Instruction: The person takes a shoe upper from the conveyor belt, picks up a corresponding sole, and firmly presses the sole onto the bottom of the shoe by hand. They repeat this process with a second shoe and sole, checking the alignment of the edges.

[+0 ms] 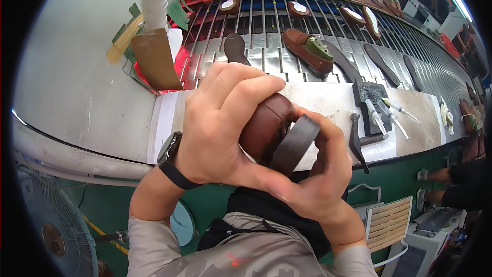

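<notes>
A brown leather shoe point(264, 125) is held up in front of me, its rounded, seamed end toward me. My left hand point(212, 120) is closed over it, fingers across the top and thumb reaching along its underside. Curled around a dark brown shoe sole point(297, 143) is my right hand point(330, 166). The sole bends away from the shoe at its right, with a gap between them at the upper end; their lower edges meet or nearly meet. Much of the shoe and sole is hidden behind my hands.
On the white-topped bench edge point(315, 100) are a dark block point(369, 95), several syringes point(392, 118) and a dark hammer-like tool point(355, 141). Beyond, a slatted metal conveyor carries another brown shoe point(302, 48) and loose soles point(382, 64). A white duct point(148, 0) hangs at left.
</notes>
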`<act>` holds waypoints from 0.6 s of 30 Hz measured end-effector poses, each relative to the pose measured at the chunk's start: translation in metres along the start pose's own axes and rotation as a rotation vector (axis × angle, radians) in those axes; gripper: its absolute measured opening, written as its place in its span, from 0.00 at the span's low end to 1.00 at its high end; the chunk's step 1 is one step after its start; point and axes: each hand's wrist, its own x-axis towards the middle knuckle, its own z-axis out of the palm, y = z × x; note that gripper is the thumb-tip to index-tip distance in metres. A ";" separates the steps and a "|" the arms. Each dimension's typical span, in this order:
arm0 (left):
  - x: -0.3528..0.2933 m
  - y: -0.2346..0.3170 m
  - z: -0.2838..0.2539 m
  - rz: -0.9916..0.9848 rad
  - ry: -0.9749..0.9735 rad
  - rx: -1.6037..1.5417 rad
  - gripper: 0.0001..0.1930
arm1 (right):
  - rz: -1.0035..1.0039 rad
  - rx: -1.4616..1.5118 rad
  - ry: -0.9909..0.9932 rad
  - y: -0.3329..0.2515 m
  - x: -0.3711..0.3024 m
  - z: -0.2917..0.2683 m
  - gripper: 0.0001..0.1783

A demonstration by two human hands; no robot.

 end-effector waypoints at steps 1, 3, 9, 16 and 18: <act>0.000 0.001 -0.001 0.025 -0.036 0.034 0.61 | -0.027 -0.018 0.005 0.001 -0.001 0.001 0.50; -0.001 0.000 -0.003 0.046 -0.072 0.067 0.65 | -0.052 -0.035 0.007 0.002 -0.003 0.005 0.50; -0.002 0.004 -0.004 0.049 -0.039 0.067 0.63 | -0.023 0.015 0.027 0.006 -0.007 0.014 0.52; -0.004 0.005 -0.007 0.020 -0.040 0.044 0.61 | -0.034 0.002 0.039 0.007 -0.009 0.019 0.54; -0.005 0.004 -0.007 0.016 -0.034 0.039 0.60 | -0.035 0.005 0.033 0.007 -0.008 0.019 0.54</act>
